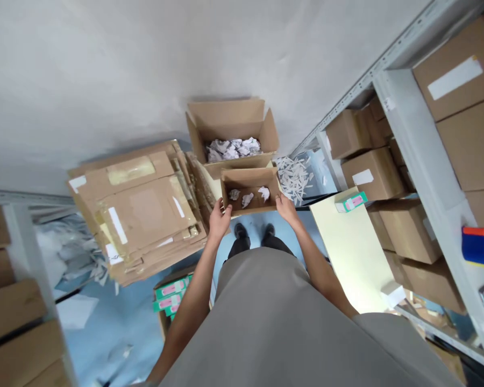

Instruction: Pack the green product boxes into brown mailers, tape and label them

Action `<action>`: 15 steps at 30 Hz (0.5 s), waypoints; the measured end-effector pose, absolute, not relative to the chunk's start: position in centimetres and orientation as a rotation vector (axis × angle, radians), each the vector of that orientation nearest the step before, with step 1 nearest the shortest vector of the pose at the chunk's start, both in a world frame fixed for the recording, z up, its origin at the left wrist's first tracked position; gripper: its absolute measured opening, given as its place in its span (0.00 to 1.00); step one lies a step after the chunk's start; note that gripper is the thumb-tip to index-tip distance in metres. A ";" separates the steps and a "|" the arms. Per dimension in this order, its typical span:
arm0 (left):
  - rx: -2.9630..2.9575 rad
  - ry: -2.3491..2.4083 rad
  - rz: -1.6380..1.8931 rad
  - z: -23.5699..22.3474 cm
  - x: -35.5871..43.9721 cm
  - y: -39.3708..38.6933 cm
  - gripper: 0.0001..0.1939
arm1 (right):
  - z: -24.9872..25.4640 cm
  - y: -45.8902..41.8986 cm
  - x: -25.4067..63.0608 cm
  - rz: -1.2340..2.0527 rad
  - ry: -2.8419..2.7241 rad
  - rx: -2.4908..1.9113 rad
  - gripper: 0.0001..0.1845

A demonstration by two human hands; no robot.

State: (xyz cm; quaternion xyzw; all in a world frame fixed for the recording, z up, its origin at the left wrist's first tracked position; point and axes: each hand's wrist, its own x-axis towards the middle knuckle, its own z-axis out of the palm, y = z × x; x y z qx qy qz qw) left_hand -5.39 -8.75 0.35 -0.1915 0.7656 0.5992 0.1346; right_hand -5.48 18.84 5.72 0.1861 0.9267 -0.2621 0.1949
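Note:
I look straight down at a small open cardboard box (pixel 250 178) held in front of me, with three crumpled bits of white paper (pixel 247 199) inside. My left hand (pixel 219 220) grips its near left corner, fingers curled over the rim. My right hand (pixel 286 208) grips its near right corner. Just beyond stands a larger open cardboard box (pixel 230 122) on the floor, part filled with crumpled white paper (pixel 234 149). My black shoes (pixel 253 231) show below the small box.
A stack of flattened cartons (pixel 137 215) leans at the left. Metal shelving (pixel 411 140) with closed cartons runs along the right. A pale yellow board (pixel 353 252) carries a small green and pink box (pixel 350 202). White paper strips (pixel 294 177) litter the blue floor.

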 end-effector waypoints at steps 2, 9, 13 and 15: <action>-0.485 2.211 1.681 1.2 -5.5 -7.5 0.31 | 5.6 20.8 -3.4 -0.808 2.630 0.609 0.28; -0.008 2.197 1.378 2.8 -6.7 3.1 0.28 | 5.4 29.4 7.2 -0.946 2.645 1.125 0.28; 0.336 2.196 1.142 3.5 -5.7 12.5 0.23 | 5.6 34.5 14.5 -1.042 2.577 1.437 0.28; 0.494 2.164 1.060 3.7 -4.3 17.6 0.21 | 5.6 37.3 18.4 -1.073 2.522 1.592 0.28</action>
